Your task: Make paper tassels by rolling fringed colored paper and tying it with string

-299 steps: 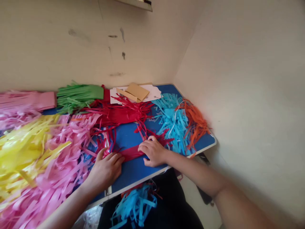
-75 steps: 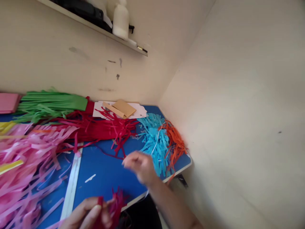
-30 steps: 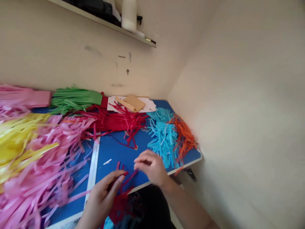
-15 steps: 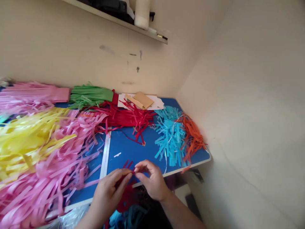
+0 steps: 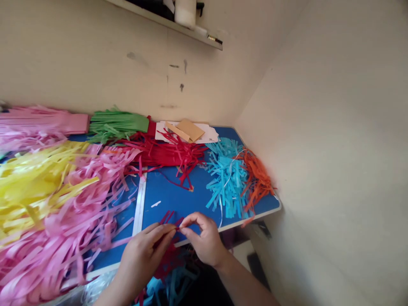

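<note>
Near the front edge of the blue table (image 5: 197, 178), my left hand (image 5: 148, 246) pinches a dark red paper strip (image 5: 167, 216) between thumb and fingers. My right hand (image 5: 202, 238) is just to its right, with thumb and forefinger pinched on the same red piece, so the fingertips of both hands nearly touch. Strip ends stick up behind the fingers. Below the hands, past the table edge, hang more red strips and some blue strips (image 5: 178, 282), partly hidden by my left hand and wrist.
Pink fringe (image 5: 63, 229) and yellow fringe (image 5: 35, 178) cover the left side. Green fringe (image 5: 119, 123), red fringe (image 5: 162, 153) and brown card (image 5: 191, 129) lie along the wall. Light blue fringe (image 5: 228, 178) and orange fringe (image 5: 257, 178) lie at the right. A shelf (image 5: 159, 20) hangs above.
The view has shifted slightly, so the table's contents appear a little higher and further left. Both hands stay pinched together on the red strip, with more strip ends visible behind the fingers.
</note>
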`<state>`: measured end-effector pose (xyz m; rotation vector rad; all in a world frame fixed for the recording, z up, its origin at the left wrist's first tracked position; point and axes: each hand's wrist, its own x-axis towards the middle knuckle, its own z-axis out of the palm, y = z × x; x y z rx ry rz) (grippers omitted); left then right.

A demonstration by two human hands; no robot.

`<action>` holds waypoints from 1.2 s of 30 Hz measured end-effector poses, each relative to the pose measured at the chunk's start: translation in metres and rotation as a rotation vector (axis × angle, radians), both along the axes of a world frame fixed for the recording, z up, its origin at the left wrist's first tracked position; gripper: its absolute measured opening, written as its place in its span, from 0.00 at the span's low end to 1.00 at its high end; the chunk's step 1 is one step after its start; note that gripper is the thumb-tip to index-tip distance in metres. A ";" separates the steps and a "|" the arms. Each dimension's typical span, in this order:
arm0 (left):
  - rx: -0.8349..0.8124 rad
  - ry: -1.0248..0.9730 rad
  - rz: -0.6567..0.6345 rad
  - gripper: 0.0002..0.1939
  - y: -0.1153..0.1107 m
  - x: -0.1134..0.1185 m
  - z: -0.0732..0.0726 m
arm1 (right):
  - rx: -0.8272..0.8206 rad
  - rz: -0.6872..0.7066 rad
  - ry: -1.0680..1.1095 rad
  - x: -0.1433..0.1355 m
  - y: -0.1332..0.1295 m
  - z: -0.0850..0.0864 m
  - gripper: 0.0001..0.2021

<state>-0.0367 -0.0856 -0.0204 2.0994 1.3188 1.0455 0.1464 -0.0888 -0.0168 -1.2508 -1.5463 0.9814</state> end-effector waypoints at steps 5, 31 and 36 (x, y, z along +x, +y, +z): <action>0.190 0.214 -0.018 0.19 0.002 -0.001 0.005 | 0.253 0.062 -0.224 0.002 -0.002 0.003 0.04; -0.064 -0.049 -0.170 0.10 0.001 0.000 0.008 | 0.138 -0.013 -0.023 0.008 -0.004 0.004 0.04; 0.116 0.090 -0.109 0.10 0.001 0.001 0.008 | 0.211 0.024 -0.134 0.007 -0.005 0.004 0.05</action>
